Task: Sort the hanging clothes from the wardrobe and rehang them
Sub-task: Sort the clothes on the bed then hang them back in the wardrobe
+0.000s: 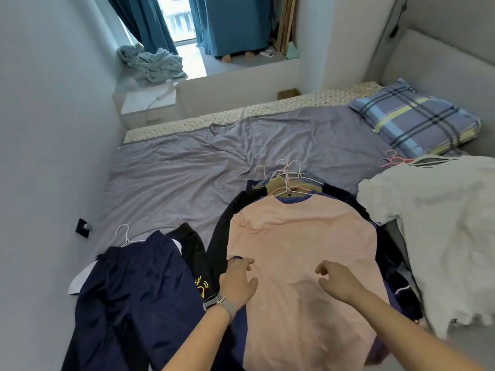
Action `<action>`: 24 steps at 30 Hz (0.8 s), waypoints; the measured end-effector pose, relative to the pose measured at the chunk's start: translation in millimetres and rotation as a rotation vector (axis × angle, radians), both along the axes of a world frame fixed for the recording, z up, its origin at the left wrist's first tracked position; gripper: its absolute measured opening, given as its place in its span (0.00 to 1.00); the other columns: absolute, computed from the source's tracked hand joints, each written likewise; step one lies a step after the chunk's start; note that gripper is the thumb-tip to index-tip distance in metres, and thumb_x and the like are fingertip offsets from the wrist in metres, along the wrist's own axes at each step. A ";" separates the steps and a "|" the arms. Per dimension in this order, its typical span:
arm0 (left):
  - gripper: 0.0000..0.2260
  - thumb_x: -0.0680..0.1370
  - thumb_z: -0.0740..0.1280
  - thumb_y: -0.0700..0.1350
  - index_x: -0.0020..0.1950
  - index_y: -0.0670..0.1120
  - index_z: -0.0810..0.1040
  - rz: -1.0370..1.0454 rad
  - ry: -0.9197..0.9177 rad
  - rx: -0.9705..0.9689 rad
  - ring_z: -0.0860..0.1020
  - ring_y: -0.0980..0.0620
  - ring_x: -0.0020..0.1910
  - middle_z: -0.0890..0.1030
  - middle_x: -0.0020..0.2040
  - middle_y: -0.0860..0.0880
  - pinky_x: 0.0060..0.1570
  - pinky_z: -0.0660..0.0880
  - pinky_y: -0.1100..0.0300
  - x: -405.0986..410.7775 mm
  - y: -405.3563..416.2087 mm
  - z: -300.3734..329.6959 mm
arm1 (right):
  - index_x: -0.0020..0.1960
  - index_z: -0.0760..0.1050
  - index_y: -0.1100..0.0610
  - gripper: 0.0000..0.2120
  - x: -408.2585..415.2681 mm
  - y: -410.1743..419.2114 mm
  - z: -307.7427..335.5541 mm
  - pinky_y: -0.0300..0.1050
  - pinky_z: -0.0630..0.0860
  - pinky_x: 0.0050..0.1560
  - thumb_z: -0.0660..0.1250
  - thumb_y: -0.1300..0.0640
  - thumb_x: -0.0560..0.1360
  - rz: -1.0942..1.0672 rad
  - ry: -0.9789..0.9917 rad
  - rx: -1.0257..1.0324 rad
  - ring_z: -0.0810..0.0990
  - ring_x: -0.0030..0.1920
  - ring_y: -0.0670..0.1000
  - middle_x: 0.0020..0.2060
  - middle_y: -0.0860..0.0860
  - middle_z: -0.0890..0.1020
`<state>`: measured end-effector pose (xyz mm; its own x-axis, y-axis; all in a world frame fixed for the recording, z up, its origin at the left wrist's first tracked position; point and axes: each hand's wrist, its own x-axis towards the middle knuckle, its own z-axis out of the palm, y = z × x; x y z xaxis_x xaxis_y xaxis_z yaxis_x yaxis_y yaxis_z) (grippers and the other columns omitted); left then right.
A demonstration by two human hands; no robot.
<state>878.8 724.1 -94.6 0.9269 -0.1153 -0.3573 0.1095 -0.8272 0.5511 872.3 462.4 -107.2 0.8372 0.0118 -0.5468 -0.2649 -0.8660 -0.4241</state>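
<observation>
A pink T-shirt [300, 236] lies on top of a pile of dark clothes on hangers [288, 180] in the middle of the bed. My left hand [238, 282] rests on the shirt's left edge with fingers loosely curled. Over the shirt's middle is my right hand [336, 281], fingers loosely bent and holding nothing. Navy trousers [134, 290] on a white hanger [126, 236] lie at the left. A white T-shirt [442, 226] on a hanger lies at the right, with pink hangers [392, 158] beyond it.
The bed's grey sheet [201, 167] spreads out beyond the piles. A plaid pillow [417, 121] sits at the far right by the headboard. The wall runs along the left. A rumpled light-blue blanket [152, 62] and blue curtains [227, 22] are by the window.
</observation>
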 end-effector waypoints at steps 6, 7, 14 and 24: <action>0.24 0.76 0.64 0.49 0.71 0.52 0.64 -0.050 0.001 -0.009 0.66 0.54 0.68 0.68 0.69 0.54 0.67 0.64 0.56 -15.4 -74.9 21.0 | 0.60 0.73 0.59 0.14 5.8 -89.2 30.1 0.44 0.72 0.54 0.61 0.61 0.76 -0.135 -0.035 -0.016 0.76 0.56 0.54 0.55 0.54 0.78; 0.24 0.76 0.64 0.50 0.72 0.52 0.64 -0.052 -0.017 0.019 0.66 0.54 0.68 0.67 0.70 0.54 0.67 0.63 0.56 -13.1 -73.8 23.1 | 0.60 0.73 0.59 0.13 4.2 -91.8 30.4 0.44 0.73 0.53 0.60 0.61 0.76 -0.140 -0.039 -0.010 0.76 0.56 0.54 0.55 0.54 0.78; 0.24 0.76 0.64 0.51 0.72 0.53 0.63 -0.043 -0.041 0.110 0.67 0.56 0.68 0.66 0.70 0.54 0.68 0.62 0.53 9.4 -62.4 23.1 | 0.59 0.74 0.58 0.13 -12.1 -80.6 6.8 0.40 0.69 0.49 0.62 0.61 0.74 -0.166 -0.097 0.067 0.76 0.54 0.52 0.55 0.53 0.78; 0.23 0.76 0.65 0.46 0.70 0.46 0.66 0.014 0.020 0.040 0.68 0.51 0.68 0.69 0.69 0.49 0.67 0.64 0.58 40.0 -145.0 17.6 | 0.62 0.70 0.60 0.16 40.9 -186.6 -3.0 0.43 0.72 0.52 0.62 0.62 0.75 -0.219 -0.092 0.053 0.75 0.55 0.53 0.56 0.55 0.77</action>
<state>918.8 579.1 -77.0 0.9208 -0.0874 -0.3802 0.1324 -0.8467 0.5153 913.2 275.8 -110.2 0.8690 -0.1489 -0.4718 -0.4022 -0.7679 -0.4985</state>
